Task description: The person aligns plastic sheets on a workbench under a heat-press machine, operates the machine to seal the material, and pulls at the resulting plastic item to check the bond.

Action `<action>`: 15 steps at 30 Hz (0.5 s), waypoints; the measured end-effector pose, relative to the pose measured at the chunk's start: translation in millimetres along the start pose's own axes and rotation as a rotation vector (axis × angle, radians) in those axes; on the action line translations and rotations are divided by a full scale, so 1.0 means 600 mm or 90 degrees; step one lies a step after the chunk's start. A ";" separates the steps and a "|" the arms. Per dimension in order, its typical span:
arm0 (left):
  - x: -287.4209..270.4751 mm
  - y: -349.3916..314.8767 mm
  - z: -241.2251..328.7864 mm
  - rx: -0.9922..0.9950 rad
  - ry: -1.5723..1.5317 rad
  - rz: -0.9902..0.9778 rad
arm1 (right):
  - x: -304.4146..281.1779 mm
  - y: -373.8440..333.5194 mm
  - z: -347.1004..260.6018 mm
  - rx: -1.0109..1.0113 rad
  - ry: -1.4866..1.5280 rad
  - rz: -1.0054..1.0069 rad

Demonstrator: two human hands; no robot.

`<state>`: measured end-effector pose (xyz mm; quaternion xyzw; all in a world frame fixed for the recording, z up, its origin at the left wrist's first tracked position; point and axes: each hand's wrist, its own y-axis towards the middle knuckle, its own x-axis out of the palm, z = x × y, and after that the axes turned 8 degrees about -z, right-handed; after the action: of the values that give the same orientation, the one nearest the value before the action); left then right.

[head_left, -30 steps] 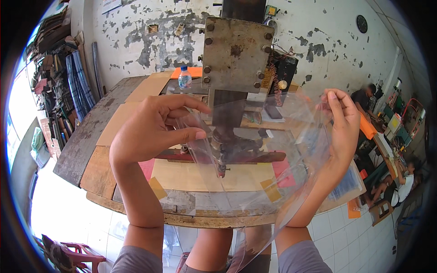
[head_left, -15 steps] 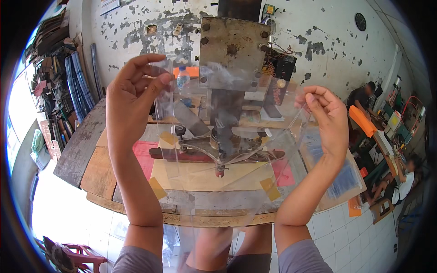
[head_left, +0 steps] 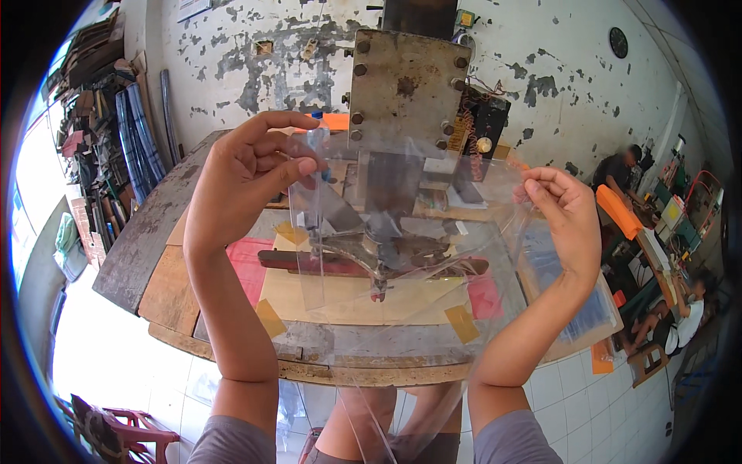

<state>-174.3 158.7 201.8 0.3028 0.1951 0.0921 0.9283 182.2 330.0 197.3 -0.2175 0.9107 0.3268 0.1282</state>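
Observation:
A large clear plastic sheet (head_left: 417,317) hangs stretched between my two hands, in front of a metal press. My left hand (head_left: 251,174) pinches its upper left corner between thumb and fingers. Its upper right edge is gripped by my right hand (head_left: 563,205), fingertips pressed together. The film sags in creases and hangs past the table's front edge, above my legs. Through it I see the press head (head_left: 406,93), a dark bar (head_left: 348,264) with a bracket, and a pale board (head_left: 363,301) held by brown tape (head_left: 462,323).
The wooden table (head_left: 174,290) carries pink sheets (head_left: 246,267) and, at right, a stack of bluish clear film (head_left: 576,298). A bottle (head_left: 318,143) stands behind my left hand. Two people (head_left: 618,170) sit at the right. A red stool (head_left: 135,425) is at lower left.
Both hands have come down slightly, the left one also shifting right, still gripping the sheet. The sheet's lower part has swung right. The whole view has shifted a little.

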 end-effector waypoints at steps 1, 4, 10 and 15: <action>0.002 0.000 0.001 0.000 0.000 0.001 | -0.001 0.001 0.003 0.000 0.000 -0.001; 0.004 -0.002 0.004 -0.005 0.010 -0.007 | -0.003 0.002 0.007 0.011 -0.015 0.002; -0.002 -0.005 0.002 -0.003 -0.013 -0.006 | -0.001 0.004 0.007 0.007 -0.002 0.003; -0.006 -0.005 -0.005 0.012 -0.016 -0.014 | -0.006 0.005 0.015 -0.009 0.009 0.004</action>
<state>-178.8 156.8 199.2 0.3102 0.1873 0.0763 0.9289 184.8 338.9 193.8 -0.2176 0.9100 0.3323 0.1192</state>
